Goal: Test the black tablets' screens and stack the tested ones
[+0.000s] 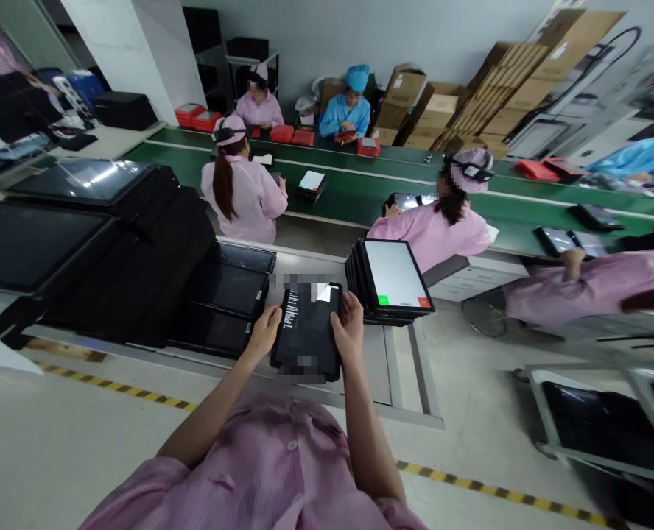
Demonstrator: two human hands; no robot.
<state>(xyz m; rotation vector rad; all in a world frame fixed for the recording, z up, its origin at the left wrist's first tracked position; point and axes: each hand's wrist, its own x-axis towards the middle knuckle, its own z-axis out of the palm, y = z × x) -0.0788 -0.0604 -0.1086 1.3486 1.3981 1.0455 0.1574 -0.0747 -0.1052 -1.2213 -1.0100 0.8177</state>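
Observation:
A black tablet (pixel 308 331) with white text on its dark screen is held between my two hands, just above a grey metal table. My left hand (pixel 264 333) grips its left edge, thumb on the front. On the opposite edge, my right hand (pixel 350 327) clasps it with the thumb over the rim. Beyond my right hand stands a stack of tablets (pixel 396 274); the top one shows a white screen with a green and a red corner. Black trays (pixel 216 291) holding flat dark panels lie left of my left hand.
Large black covered bins (pixel 139 243) fill the left side. Co-workers in pink and blue sit along a green conveyor belt (pixel 354 206) ahead. A wheeled cart (pixel 597 419) stands at the right. Cardboard boxes (pixel 504 81) lean at the back wall.

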